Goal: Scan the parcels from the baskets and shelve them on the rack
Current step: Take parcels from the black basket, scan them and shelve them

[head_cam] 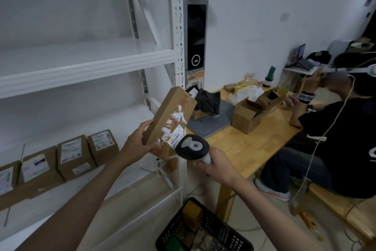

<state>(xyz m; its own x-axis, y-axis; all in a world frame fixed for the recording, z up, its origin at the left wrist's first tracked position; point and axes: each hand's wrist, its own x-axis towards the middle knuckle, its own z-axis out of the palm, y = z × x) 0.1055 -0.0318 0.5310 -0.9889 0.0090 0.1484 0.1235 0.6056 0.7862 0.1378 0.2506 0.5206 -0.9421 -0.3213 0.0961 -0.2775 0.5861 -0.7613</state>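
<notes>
The left hand (140, 143) is gripping the lower end of a long brown parcel (169, 121), thumb on its near face and fingers curled behind, holding it tilted up in front of the rack (87, 67). The right hand (216, 164) is wrapping its fingers around the handle of a scanner (192, 146), whose head is sitting just beside the parcel's label (176, 139). Both forearms are reaching forward. Four boxes (75, 156) are sitting on a lower shelf, and a black basket (203, 232) is standing below on the floor.

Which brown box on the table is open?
The cardboard box nearest the grey pad: its flaps stand up. The shelf's boxes are closed.
</notes>
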